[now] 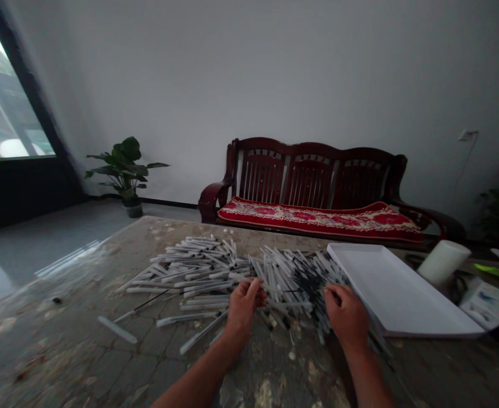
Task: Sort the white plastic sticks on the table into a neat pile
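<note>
A big heap of pale pen barrels (215,266) and thin dark refills (307,280) lies spread over the mottled stone table (62,340). My left hand (241,309) rests at the near edge of the heap, fingers curled in a pinch around a pen part too small to name. My right hand (347,314) is just right of it, fingers bent down onto the dark refills and barrels; what it grips is hidden. A few single barrels (117,330) lie apart on the left.
A white flat tray (398,294) lies right of the heap, with a white roll (443,262) and small items behind it. Beyond the table stand a dark wooden bench with a red cushion (317,218), a potted plant (124,170) and a window (3,102).
</note>
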The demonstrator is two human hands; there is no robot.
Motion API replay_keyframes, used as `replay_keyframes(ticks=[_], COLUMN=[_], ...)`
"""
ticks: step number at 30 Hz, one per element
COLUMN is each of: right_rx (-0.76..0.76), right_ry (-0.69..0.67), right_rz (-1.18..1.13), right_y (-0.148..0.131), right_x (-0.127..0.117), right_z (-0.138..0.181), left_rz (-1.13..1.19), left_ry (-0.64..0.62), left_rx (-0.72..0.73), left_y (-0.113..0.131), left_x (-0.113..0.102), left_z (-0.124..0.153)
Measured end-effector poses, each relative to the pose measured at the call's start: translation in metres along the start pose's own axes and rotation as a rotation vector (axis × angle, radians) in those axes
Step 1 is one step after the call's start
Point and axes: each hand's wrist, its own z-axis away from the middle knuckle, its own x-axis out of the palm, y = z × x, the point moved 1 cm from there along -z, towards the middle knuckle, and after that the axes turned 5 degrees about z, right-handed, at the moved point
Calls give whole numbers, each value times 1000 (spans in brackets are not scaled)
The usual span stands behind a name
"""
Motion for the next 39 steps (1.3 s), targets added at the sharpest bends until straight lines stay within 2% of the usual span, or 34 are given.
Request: replay_keyframes(ticks=[6,9,11,12,14,16,20,22,25,27,28,30,34,36,39], right_rx=[90,8,-54,-68,-53,-62,26,135,328,395,390,271,-78,-100,-32], right_ry=[50,126,100,17,-239,-470,-620,-730,-970,-1078,-1090,-992,-643,-562,-453], right_rz=[74,116,-13,-125,-314,-423,-567,-653,-806,-871,-864,-739,-159,66,207], right_y=[11,-8,-30,-43,-68,-86,-94,-89,-86,-89,-91,-96,-98,-91,-73], right_x=[-5,-8,-7,-5,0,6,12,13,14,14,15,17,15,14,13], right_z=[-6,-4,3,8,19,30,38,39,43,47,49,51,48,43,34], left_rz=[17,-55,-116,-141,-177,-194,-154,-44,121,151,156,174,236,231,185], left_ry=[34,-30,-93,-125,-188,-242,-232,-205,-241,-246,-231,-159,20,45,10], left_rx=[27,0,-3,5,41,91,105,62,-17,-76,-92,-89,-36,-39,-103], left_y=[3,-1,-6,-8,-10,-11,-6,-3,0,1,1,0,3,3,-4], left_x=[-4,-1,3,5,8,9,5,2,3,4,4,3,-3,-5,-2], left_z=[-4,0,6,9,15,20,23,23,22,23,22,20,7,2,-1])
